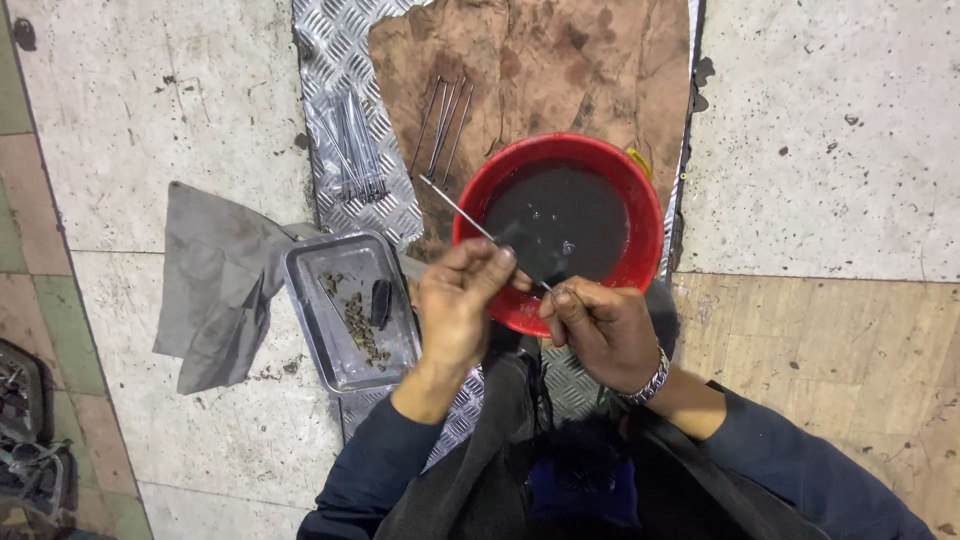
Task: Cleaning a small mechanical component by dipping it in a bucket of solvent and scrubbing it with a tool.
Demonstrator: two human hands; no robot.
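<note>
My left hand [458, 305] and my right hand [598, 330] both pinch one thin metal rod [458, 205] that slants up to the left over the rim of a red basin [640, 215] filled with dark liquid. The left hand grips the rod near its middle. The right hand, with a metal watch at the wrist, holds its lower end just in front of the basin's near rim.
A small metal tray [305, 290] with dark bits and a black piece sits left of my hands. A grey cloth [215, 285] lies further left. More thin rods [355, 150] lie on the checker plate [325, 60] and on brown cardboard [560, 70] behind the basin.
</note>
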